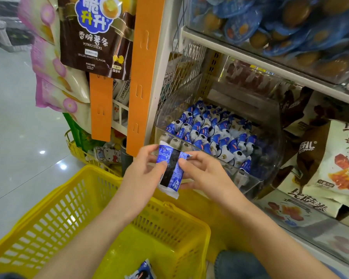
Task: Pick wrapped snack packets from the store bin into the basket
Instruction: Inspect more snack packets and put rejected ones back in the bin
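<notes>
Denim-clad knee (235, 264) and one blue-and-white snack packet (142, 271) sit closest to the lens, the packet lying on the bottom of a yellow plastic basket (48, 218) with slotted walls. Two bare forearms reach forward over the basket. Above its far rim, both hands grip a second packet (170, 170), blue and white with a black stripe down its middle, held nearly upright and slightly tilted. The left hand (143, 170) pinches the packet's left edge, thumb on the front face. The right hand (206, 172) holds the right edge, thumb pressed beside the stripe and fingers curled behind.

Just beyond the hands stands a clear plastic bin (250, 178) on the lower shelf, filled with a heap of matching packets (210, 133). Large white snack bags (340, 158) printed with orange food lean to its right. An orange display strip (143, 77) runs up the shelf's left post, with a brown bag marked "Potato Sticks" (95, 37) hanging beside it. A smaller yellow wire basket (77, 150) sits low at the shelf's end on the glossy pale floor (12, 117). Blue-lidded cups (280, 27) crowd the shelf above.
</notes>
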Available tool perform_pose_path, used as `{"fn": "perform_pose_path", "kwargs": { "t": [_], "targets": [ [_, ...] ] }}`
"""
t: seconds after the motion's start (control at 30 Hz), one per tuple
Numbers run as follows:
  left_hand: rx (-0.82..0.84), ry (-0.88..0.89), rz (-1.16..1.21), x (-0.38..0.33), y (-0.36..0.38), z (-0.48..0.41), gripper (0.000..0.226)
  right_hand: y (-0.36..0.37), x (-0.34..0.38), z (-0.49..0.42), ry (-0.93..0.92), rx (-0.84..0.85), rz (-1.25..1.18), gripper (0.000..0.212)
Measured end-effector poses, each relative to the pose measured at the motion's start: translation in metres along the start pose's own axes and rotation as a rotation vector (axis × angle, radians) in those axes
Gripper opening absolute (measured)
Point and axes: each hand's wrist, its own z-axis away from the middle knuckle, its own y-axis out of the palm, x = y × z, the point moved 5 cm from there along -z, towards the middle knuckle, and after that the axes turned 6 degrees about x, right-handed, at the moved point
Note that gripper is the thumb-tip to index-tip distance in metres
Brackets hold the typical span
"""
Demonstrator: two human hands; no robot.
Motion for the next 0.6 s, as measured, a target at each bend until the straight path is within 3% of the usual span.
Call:
{"fn": "perform_pose_path", "kwargs": {
  "t": [0.1, 0.2, 0.27, 0.6],
  "targets": [
    [-0.111, 0.178, -0.334, -0.004, -0.004, 0.005, 0.032, -0.002, -0.001, 0.001, -0.027, -0.073, 0.014, 0.023],
    [-0.028, 0.279, -0.554, -0.006, 0.004, 0.009, 0.038, -0.001, -0.004, 0.001, -0.065, -0.111, 0.082, 0.017],
    [-0.009, 0.258, -0.535, -0.002, 0.006, 0.009, 0.044, 0.001, -0.008, 0.000, -0.083, -0.106, 0.149, 0.017],
    [0.056, 0.244, -0.483, 0.003, 0.001, 0.001, 0.023, 0.003, -0.014, 0.002, -0.230, -0.161, 0.480, 0.024]
  ]
}}
